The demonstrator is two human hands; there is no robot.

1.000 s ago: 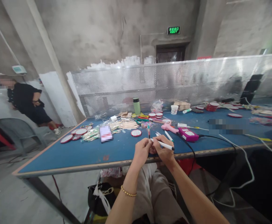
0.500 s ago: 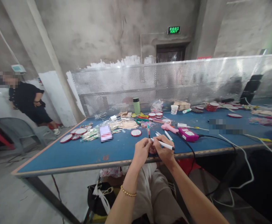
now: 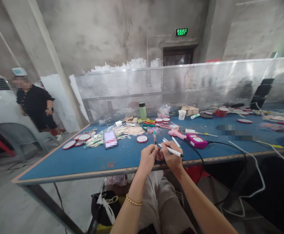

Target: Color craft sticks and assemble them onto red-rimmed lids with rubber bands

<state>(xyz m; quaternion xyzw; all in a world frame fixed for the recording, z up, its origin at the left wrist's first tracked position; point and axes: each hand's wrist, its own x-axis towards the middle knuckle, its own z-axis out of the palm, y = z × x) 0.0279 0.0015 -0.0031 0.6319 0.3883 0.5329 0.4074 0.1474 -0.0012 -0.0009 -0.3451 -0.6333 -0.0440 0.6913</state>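
Observation:
At the table's front edge, my left hand pinches a narrow flat stick, its upper end coloured teal and dark red. My right hand grips a white marker pen like a writing tool, its black end pointing right. The pen's tip is close to the stick; whether they touch I cannot tell. Behind my right hand lie more white marker pens. A round, red-rimmed white disc rests just left of the stick. Pale wooden sticks lie in a pile farther back.
Wrapped sticks and red-rimmed discs lie on the left of the blue table. A purple box with cables stands to the right. Farther back are a green bottle and a paper cup. A person stands far left.
My right hand and the marker pen have shifted very slightly; my left hand holds the stick as before. The person at far left has moved to the right.

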